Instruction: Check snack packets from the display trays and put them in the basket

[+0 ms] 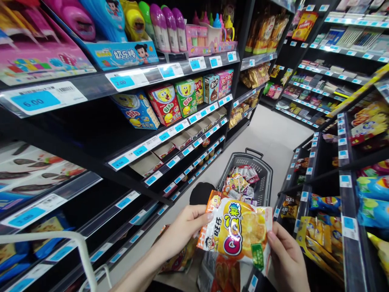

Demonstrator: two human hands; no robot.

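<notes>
I hold an orange-and-yellow candy bag with an orange-slice picture in both hands, low in the head view. My left hand grips its left edge with the fingers on the front. My right hand pinches its lower right corner. More snack packets lie right under the bag. Beyond it on the floor stands a dark shopping basket with several small packets inside.
Black shelves with blue price tags line the aisle on the left, carrying boxed snacks and toys. A lower rack of snack bags stands close on the right. A white cart rail crosses the lower left. Grey floor runs ahead.
</notes>
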